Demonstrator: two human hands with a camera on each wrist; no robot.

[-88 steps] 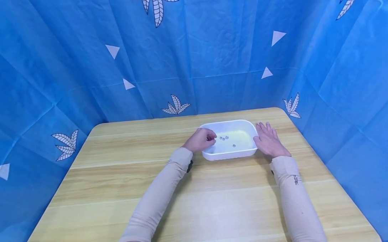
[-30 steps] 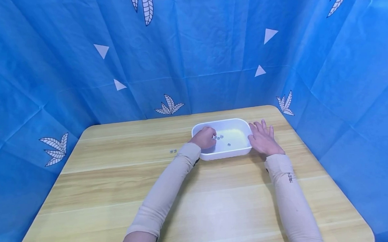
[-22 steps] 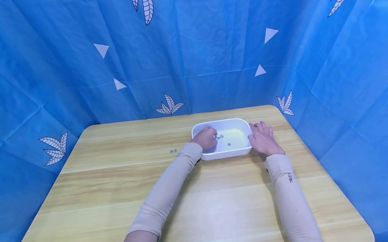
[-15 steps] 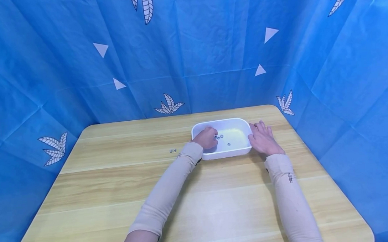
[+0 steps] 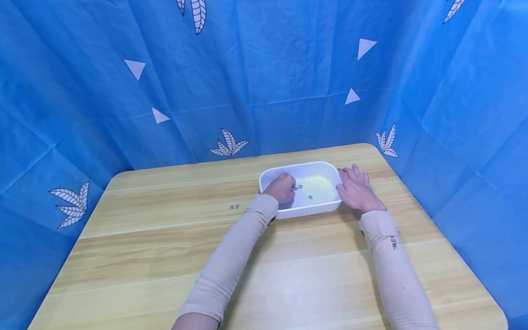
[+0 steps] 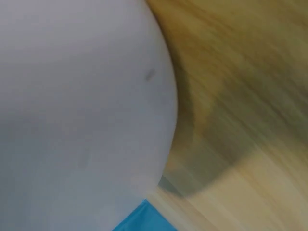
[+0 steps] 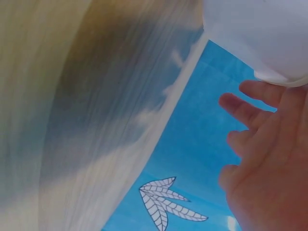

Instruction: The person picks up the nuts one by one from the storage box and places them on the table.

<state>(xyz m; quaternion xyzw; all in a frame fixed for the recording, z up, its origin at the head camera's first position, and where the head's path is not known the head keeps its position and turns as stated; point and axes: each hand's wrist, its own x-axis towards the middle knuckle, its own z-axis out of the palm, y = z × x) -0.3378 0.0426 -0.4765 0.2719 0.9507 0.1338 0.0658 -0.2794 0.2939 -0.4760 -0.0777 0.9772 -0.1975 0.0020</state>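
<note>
A white plastic bin (image 5: 307, 212) stands on the table, with a few small metal nuts (image 5: 310, 197) on its floor. My left hand (image 5: 281, 188) reaches over the bin's left side, fingers curled down inside. Its fingertips pinch at a nut in the small cluster, which they mostly cover. My right hand (image 5: 358, 190) holds the bin's right end, thumb at the rim and the other fingers spread outside. In the right wrist view the fingers (image 7: 260, 94) lie against the bin's outer wall. Only the bin's outside (image 6: 86, 96) and the table show in the left wrist view.
Two more metal nuts (image 5: 234, 206) lie side by side on the wooden table (image 5: 162, 265), left of the bin. A blue curtain (image 5: 200, 89) with leaf and triangle prints hangs behind the table and along both sides.
Since the earliest frame, two nuts have come into view on the table at the left. My left hand has gone deeper into the bin, its fingers now over the cluster. The right hand stays put.
</note>
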